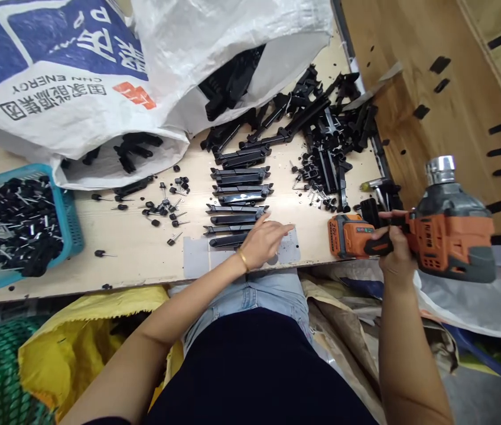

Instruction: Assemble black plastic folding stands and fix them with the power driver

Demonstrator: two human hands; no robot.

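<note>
My right hand (396, 242) is wrapped round the handle of an orange and black cordless impact wrench (449, 233), held at the right edge of the table. Its silver socket (440, 170) points away from me. My left hand (266, 239) has its fingers stretched out over the near end of a column of black plastic bars (237, 219). The fingertips are by the right ends of the nearest bars; whether they touch I cannot tell. Beneath that hand lies a flat grey plate (197, 260) at the table's front edge.
Black-headed screws (164, 206) lie loose left of the bars. A blue basket (75, 227) holds many more. White woven sacks (162, 106) with black parts stand at the back. Black parts (321, 130) are heaped back right. A yellow sack (68, 348) hangs below the table.
</note>
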